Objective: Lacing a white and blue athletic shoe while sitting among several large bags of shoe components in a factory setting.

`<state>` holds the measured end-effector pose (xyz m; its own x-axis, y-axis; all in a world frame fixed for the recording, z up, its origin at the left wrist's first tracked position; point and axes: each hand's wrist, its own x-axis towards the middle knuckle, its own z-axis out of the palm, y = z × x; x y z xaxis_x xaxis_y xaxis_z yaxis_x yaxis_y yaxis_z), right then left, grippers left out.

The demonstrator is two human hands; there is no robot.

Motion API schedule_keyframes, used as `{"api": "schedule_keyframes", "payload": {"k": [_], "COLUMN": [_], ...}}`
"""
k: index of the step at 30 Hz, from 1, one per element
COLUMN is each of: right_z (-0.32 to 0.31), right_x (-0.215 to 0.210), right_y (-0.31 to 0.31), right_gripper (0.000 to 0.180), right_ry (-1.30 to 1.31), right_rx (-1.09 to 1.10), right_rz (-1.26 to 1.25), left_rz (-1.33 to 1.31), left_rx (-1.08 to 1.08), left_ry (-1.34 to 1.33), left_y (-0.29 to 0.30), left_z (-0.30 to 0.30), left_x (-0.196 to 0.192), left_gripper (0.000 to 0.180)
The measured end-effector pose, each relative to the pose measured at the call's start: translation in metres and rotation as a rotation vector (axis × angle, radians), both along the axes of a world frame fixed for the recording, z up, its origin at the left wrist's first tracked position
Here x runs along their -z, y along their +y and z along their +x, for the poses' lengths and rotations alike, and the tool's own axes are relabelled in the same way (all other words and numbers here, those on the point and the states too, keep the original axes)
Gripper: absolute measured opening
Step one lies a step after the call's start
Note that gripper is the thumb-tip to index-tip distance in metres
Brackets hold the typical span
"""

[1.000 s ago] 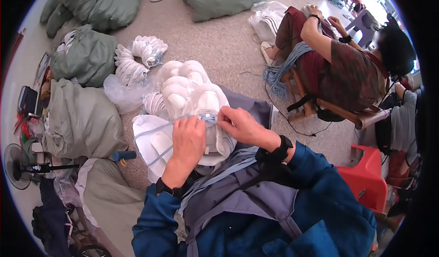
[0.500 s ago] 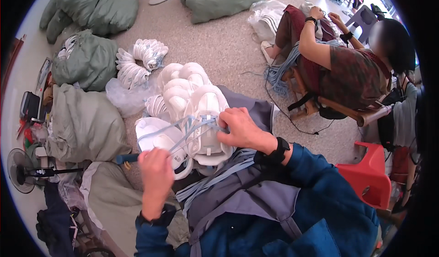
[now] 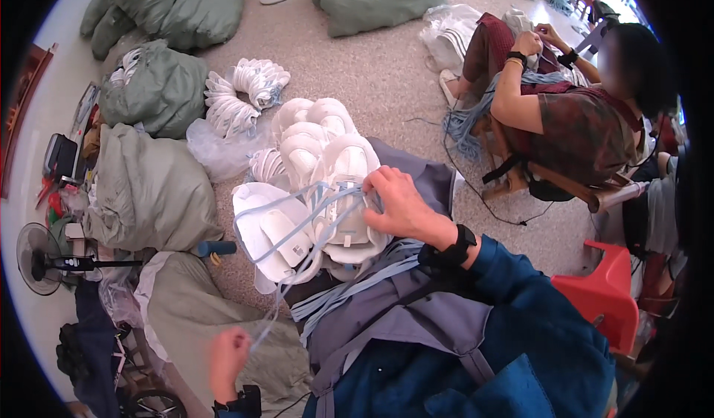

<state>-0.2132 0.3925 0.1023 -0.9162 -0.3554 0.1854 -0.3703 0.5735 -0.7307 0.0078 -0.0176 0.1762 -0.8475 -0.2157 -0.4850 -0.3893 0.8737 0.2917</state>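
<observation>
A white shoe upper (image 3: 349, 161) lies in front of me, sole end not visible, with a light-blue shoelace (image 3: 343, 193) threaded through part of its eyelets. My right hand (image 3: 405, 206) grips the shoe's right edge beside the eyelets, fingers bent over it and thumb lower down. Low on the left, my left hand (image 3: 229, 355) is closed on the lace, slightly blurred, and the lace runs taut from it up to the shoe. Loose lace loops across the white shoe part (image 3: 271, 224) at the left. More white shoes (image 3: 316, 117) are bunched just beyond.
A bundle of blue laces (image 3: 349, 291) lies across my lap. Grey-green sacks (image 3: 152, 195) line the left, near a black fan (image 3: 41, 258). Nested white shoe parts (image 3: 234, 98) rest on the floor ahead. At right are a seated co-worker (image 3: 573, 120) and a red stool (image 3: 602, 291).
My left hand has drawn the lace down and left, away from the shoe. My right hand stays at the shoe's right edge. The whole view has shifted slightly.
</observation>
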Motion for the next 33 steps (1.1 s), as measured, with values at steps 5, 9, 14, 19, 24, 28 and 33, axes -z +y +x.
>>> {"api": "schedule_keyframes", "payload": {"k": [5, 9, 14, 19, 24, 28, 33], "right_z": [0.004, -0.001, 0.002, -0.004, -0.007, -0.003, 0.002], "right_x": [-0.008, 0.003, 0.000, 0.001, -0.004, -0.006, 0.002], "right_y": [0.000, -0.002, -0.005, -0.009, -0.010, -0.012, -0.028], "right_gripper": [0.033, 0.026, 0.025, 0.026, 0.026, 0.027, 0.028], "right_ry": [0.087, 0.281, 0.376, 0.416, 0.385, 0.330, 0.354], "right_rx": [0.021, -0.026, -0.085, -0.140, -0.131, -0.098, -0.100], "right_rz": [-0.072, -0.059, 0.066, 0.190, 0.178, -0.029, 0.047], "left_rz": [0.422, 0.490, 0.329, 0.064, -0.076, -0.169, -0.106], "left_rx": [0.242, 0.291, 0.388, 0.463, 0.541, 0.599, 0.622], "left_ry": [0.294, 0.643, 0.736, 0.735, 0.694, 0.756, 0.772], "left_y": [0.105, 0.167, 0.196, 0.212, 0.216, 0.215, 0.207], "left_z": [-0.086, -0.162, -0.199, -0.207, -0.209, -0.218, -0.219], "left_x": [-0.024, 0.005, 0.042, 0.048, 0.053, 0.056, 0.056], "left_gripper": [0.024, 0.026, 0.036, 0.043, 0.046, 0.037, 0.027]}}
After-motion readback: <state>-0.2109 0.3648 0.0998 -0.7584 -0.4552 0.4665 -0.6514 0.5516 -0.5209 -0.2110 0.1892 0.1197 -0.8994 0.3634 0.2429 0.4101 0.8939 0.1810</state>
